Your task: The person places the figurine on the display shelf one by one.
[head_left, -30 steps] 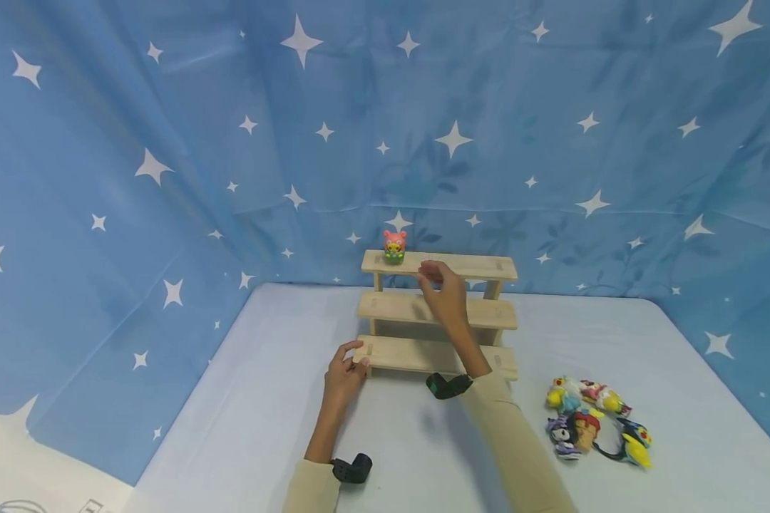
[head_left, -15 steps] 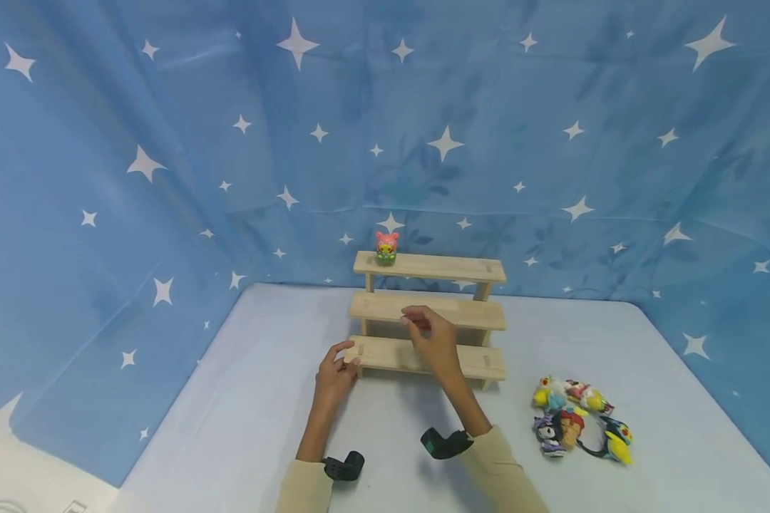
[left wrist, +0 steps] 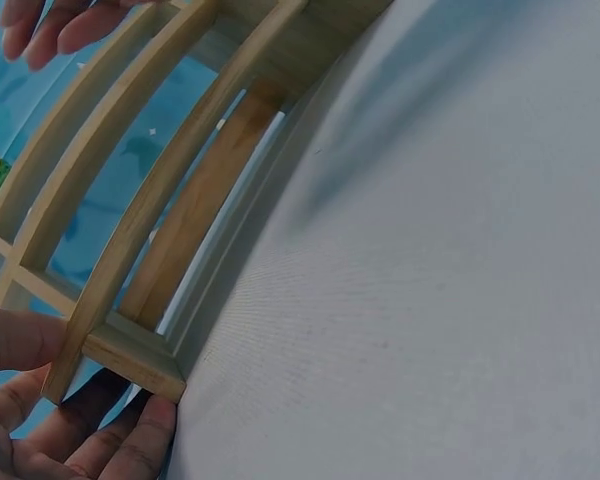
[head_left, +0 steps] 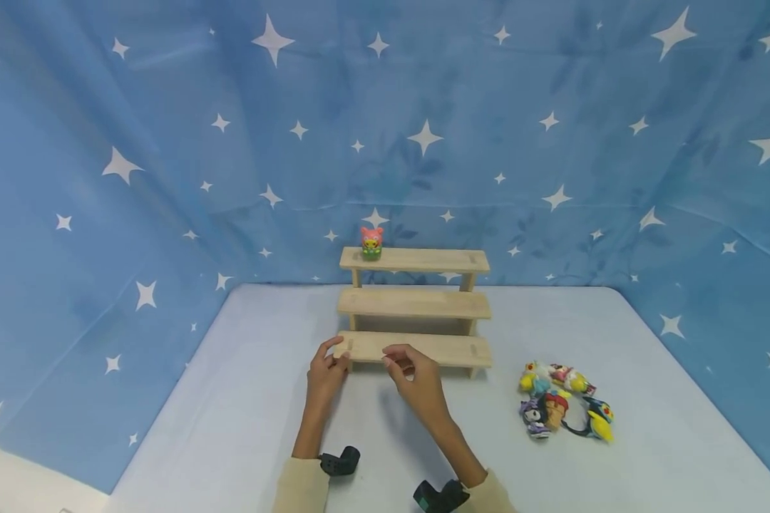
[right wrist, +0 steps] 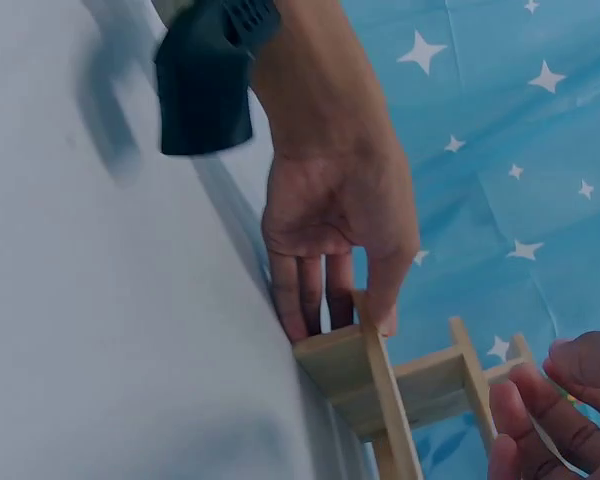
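Note:
A three-tier wooden display shelf (head_left: 417,303) stands on the white table. Its lowest board's left end is gripped by my left hand (head_left: 326,374); in the left wrist view the thumb (left wrist: 25,340) lies on the board and the fingers reach round the leg beneath. My right hand (head_left: 417,377) hovers in front of the lowest tier, fingers loosely bent toward the thumb, with nothing between them. In the right wrist view, part of the right hand (right wrist: 570,410) shows at the lower right edge. A small figurine (head_left: 371,244), pink, yellow and green, stands on the top board's left end.
To the right of the shelf lies a cluster of small figures: an ice-cream cone (head_left: 556,410), a purple-and-black figure (head_left: 534,419), a black-and-yellow one (head_left: 598,420) with a dark strap, and others. A blue starred curtain (head_left: 385,107) hangs behind the table.
My right hand has come down and back from the top tier to the front of the lowest one. My left hand keeps its grip. The head view has turned slightly right.

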### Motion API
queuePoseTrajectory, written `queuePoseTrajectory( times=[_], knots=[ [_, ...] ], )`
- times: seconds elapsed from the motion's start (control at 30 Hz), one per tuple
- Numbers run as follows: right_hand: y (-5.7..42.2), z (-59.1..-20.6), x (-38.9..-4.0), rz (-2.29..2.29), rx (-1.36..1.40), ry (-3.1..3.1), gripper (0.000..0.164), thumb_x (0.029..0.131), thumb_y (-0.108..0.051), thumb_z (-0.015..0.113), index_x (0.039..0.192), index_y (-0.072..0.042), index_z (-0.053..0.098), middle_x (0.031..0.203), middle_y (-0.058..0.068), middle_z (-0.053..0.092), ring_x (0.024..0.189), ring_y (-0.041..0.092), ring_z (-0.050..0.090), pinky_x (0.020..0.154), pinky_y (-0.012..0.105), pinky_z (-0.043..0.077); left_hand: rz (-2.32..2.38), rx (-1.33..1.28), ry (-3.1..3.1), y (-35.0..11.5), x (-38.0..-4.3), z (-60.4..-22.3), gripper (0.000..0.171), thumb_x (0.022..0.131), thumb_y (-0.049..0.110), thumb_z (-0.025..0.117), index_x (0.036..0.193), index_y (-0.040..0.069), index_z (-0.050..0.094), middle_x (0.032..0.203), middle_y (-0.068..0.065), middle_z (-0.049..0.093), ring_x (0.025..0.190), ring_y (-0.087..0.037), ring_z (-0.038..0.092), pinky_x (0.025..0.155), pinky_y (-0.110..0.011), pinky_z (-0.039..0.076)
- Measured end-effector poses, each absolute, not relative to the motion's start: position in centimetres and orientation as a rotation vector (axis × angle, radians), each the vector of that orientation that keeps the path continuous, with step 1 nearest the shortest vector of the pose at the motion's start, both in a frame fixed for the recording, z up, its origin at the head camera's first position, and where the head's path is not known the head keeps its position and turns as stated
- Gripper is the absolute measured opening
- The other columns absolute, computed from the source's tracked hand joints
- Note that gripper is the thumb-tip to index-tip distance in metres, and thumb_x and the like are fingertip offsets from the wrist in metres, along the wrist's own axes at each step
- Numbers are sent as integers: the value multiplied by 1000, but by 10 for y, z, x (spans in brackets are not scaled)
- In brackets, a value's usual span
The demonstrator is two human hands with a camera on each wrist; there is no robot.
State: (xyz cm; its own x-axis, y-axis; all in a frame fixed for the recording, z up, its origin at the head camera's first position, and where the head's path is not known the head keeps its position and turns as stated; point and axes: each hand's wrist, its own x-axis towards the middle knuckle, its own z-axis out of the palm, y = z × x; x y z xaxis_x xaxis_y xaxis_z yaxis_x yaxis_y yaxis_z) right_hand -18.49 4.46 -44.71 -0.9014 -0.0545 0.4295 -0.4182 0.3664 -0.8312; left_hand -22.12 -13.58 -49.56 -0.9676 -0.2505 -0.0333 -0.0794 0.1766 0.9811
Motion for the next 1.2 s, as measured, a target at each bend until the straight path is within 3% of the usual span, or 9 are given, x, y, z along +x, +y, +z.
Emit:
queuePoseTrajectory(
  times=[0.3,0.6,0.9,1.2],
  knots=[
    [73,-458,-159,1616,144,-2298,18,90,-13,70,108,-7,69,94,3,73,84,18,70,69,23,54,-1888,305,-2303,-141,-224,-493,39,95,12,61,134,15,56,77,-17,67,67,-16,55,63,-24,43],
    [122,-476,-129,1562,-250,-2278,18,89,-14,72,106,-8,70,92,8,73,73,3,66,62,19,53,-1890,348,-2310,-141,-226,-492,39,95,13,61,134,17,56,71,-10,63,66,-14,53,63,-22,43],
    [174,-484,-95,1363,-679,-2394,24,93,-21,68,113,-8,67,106,14,72,78,4,62,66,13,47,-1921,339,-2318,-137,-226,-495,39,96,15,61,135,17,56,69,-7,61,67,-15,55,64,-22,44],
    [207,-490,-91,1420,-850,-2259,28,93,-20,66,117,-4,63,103,16,68,62,-8,58,54,18,53,-1913,334,-2316,-136,-225,-496,39,97,15,60,135,17,55,76,-14,65,69,-15,55,64,-22,45]
  ],
)
